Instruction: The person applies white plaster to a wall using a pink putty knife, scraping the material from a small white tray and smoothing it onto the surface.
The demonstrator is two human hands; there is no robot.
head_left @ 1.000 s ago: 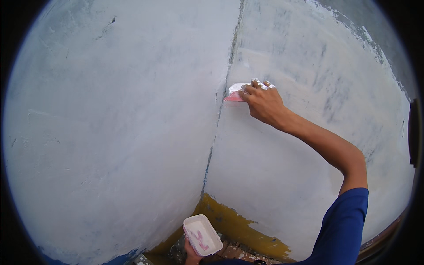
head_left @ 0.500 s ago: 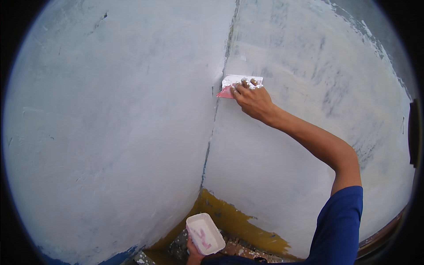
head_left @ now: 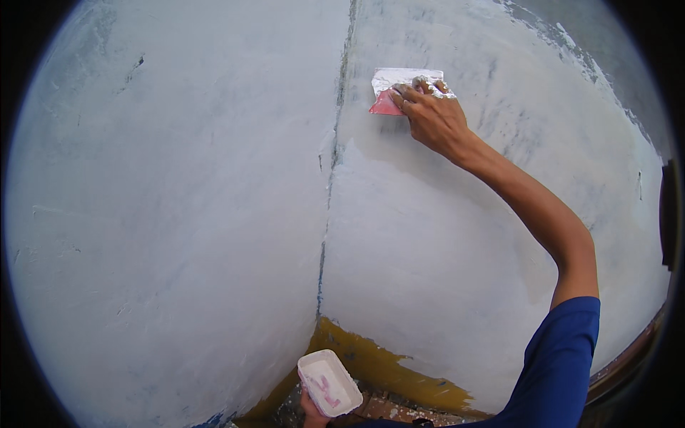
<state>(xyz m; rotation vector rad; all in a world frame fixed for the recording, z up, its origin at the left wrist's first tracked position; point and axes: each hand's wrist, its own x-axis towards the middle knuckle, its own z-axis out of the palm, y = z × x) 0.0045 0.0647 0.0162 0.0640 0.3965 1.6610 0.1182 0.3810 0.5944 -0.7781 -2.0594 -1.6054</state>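
Observation:
My right hand, its fingertips smeared with white paste, grips a flat red putty spreader coated with white putty. The spreader is up against, or just off, the right wall, a short way right of the corner seam; which of the two I cannot tell. Low in view, my left hand is wrapped around the side of a white rectangular tub. White putty with pinkish smears lies inside the tub. Most of the left hand is hidden beneath and behind it.
A rough dark seam marks the inside corner where the left wall meets the right one. Mustard-yellow paint shows along the right wall's base. Bare grey surface appears at the upper right, and a dark fixture at the right edge.
My right hand has carried the spreader up and to the right, away from the corner seam. The view has shifted slightly. The tub stays in my left hand.

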